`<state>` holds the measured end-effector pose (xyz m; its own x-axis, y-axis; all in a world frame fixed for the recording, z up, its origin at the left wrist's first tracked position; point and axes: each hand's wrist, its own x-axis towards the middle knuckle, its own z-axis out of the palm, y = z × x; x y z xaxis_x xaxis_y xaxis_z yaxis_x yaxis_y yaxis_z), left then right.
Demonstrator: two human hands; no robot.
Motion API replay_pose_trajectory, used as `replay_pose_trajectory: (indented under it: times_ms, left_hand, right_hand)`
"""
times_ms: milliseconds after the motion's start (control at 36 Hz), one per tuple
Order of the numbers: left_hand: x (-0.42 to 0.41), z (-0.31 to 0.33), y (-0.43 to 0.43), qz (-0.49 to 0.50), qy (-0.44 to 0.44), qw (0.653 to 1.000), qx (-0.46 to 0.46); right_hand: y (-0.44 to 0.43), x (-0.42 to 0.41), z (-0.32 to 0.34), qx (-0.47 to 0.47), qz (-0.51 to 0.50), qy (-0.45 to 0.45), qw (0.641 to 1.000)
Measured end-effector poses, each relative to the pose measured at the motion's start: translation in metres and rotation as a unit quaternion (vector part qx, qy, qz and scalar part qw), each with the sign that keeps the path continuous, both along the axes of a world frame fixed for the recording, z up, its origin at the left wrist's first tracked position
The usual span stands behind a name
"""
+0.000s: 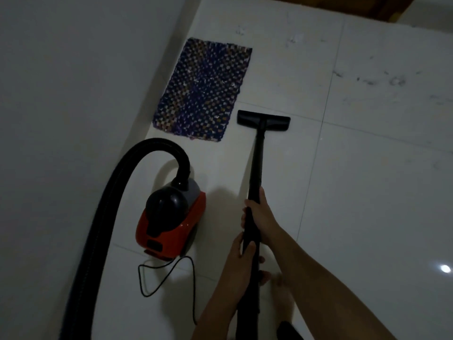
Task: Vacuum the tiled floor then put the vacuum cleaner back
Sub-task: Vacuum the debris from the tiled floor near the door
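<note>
A red and black canister vacuum cleaner (171, 219) sits on the white tiled floor (355, 192) near the wall. Its thick black hose (107, 209) arches up from the top and runs down to the lower left. A black wand (256, 168) leads to the flat floor nozzle (264, 120), which rests on the tiles right of the mat. My right hand (261, 212) grips the wand higher up. My left hand (241, 256) grips it just below. Scattered dark debris (382, 81) lies on the tiles at the far right.
A purple woven mat (203, 89) lies against the white wall (73, 82) beyond the canister. A thin black power cord (169, 278) loops on the floor in front of the canister. My bare feet (282, 280) stand under the wand. A wooden door frame (382, 8) shows at top right.
</note>
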<state>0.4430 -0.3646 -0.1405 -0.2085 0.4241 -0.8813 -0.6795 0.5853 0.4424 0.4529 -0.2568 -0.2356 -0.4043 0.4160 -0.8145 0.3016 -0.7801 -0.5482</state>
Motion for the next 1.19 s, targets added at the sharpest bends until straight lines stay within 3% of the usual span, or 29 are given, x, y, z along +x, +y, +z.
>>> replay_pose_trajectory:
  times_ms: [139,528,1194]
  left_hand:
    - [-0.006,-0.001,0.050,-0.066,0.044,0.997,-0.012]
    - [-0.079,0.020,0.163,-0.024,-0.029,0.999,0.026]
    - [-0.246,0.010,0.355,-0.069,0.050,0.993,0.079]
  right_hand:
    - [0.050,-0.010,0.000,0.002,0.029,-0.029,0.999]
    - [0.175,-0.079,0.018,0.024,0.070,-0.081,0.994]
    - [0.371,-0.248,0.005,0.057,0.086,-0.124,0.987]
